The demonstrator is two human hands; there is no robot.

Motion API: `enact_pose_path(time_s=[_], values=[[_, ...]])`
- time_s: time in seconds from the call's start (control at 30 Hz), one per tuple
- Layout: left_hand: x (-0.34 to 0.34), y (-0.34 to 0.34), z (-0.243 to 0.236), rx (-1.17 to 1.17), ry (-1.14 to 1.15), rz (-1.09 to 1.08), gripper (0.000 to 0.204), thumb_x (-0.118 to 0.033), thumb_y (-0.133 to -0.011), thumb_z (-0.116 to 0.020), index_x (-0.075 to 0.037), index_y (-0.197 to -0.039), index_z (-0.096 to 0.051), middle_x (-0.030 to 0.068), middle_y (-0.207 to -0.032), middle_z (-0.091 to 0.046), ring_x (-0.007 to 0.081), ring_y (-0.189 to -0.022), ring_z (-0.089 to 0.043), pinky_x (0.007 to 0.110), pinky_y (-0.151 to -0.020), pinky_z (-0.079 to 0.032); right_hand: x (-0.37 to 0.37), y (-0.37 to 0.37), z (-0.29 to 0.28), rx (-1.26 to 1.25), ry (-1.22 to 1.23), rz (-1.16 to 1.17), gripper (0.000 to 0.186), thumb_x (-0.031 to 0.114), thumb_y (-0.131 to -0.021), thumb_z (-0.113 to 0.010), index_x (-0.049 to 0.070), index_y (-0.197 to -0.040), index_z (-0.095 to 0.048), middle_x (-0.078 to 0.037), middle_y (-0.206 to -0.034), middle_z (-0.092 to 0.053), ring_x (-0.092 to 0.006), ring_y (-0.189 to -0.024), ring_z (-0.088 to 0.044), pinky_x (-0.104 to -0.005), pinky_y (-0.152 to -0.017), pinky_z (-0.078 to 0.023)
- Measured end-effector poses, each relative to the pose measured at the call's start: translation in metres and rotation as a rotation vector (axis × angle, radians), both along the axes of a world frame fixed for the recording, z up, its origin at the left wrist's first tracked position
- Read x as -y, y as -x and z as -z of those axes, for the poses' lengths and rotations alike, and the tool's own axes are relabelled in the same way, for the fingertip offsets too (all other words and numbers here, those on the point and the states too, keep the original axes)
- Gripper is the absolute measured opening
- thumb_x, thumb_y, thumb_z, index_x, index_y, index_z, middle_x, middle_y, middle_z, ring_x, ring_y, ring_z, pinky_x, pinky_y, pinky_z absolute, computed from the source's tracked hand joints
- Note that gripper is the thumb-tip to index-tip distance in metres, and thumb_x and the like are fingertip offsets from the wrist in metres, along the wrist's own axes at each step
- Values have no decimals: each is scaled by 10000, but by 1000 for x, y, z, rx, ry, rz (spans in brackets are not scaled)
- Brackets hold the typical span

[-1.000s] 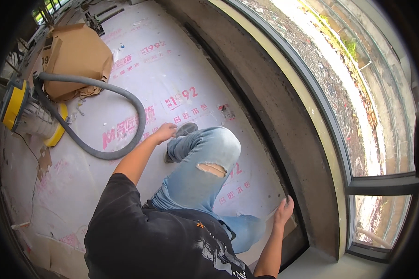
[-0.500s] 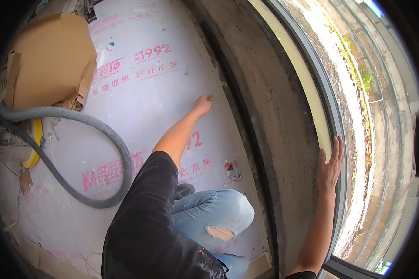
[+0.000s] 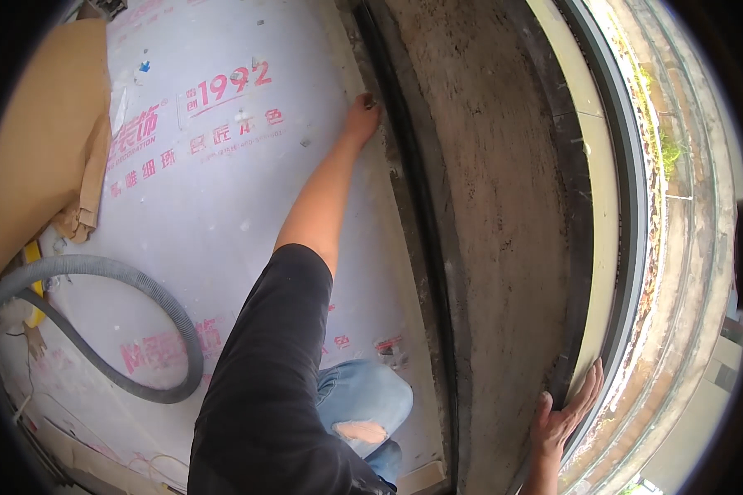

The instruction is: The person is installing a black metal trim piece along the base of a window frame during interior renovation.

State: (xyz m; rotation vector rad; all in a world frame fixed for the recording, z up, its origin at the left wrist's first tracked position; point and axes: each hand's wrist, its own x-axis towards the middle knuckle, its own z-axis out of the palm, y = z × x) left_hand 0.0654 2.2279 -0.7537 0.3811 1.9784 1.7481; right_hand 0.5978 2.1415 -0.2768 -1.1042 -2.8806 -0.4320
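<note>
Left hand (image 3: 363, 121) curls (contents unclear); right hand (image 3: 558, 426) spreads on pale ledge (image 3: 602, 247).

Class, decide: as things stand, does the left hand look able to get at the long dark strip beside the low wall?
Probably yes: the left hand is close beside the long dark strip, with nothing visible between them, though its curled fingers might need to open first.

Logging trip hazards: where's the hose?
Head view, lower left: the hose loops over the floor sheet, left of the black sleeve and, in the picture, just below the cardboard.
</note>
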Motion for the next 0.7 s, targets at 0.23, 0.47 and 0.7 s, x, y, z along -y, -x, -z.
enact_pose_path(time_s=[0.23, 0.47, 0.7], values=[[-41, -12, -21, -144, 15, -2, 554, -202, -942, -607, 5, -1440, -481, 193, -1407, -579, 331, -1284, -567, 401, -1054, -463, -6, -5, -2, 52, 45, 6, 805, 553, -992, -488, -33, -1515, -313, -279, -1524, -378, -463, -1400, -378, -571, -1150, -294], [-47, -19, -5, -129, -36, 75, 562, -200, -918, -624, 3, -1425, -492, 236, -1386, -578, 373, -1296, -554, 423, -1079, -444, -9, -15, 0, 27, 80, 31, 869, 632, -964, -489, 23, -1543, -266, -269, -1535, -365, -459, -1416, -358, -588, -1156, -280], [-50, -41, -6, -219, 75, 84, 519, -215, -920, -634, 10, -1376, -531, 252, -1320, -597, 391, -1234, -582, 441, -1049, -461, -10, -19, -2, 52, 58, 46, 859, 640, -973, -451, 29, -1546, -260, -269, -1536, -364, -458, -1425, -349, -593, -1160, -278]])
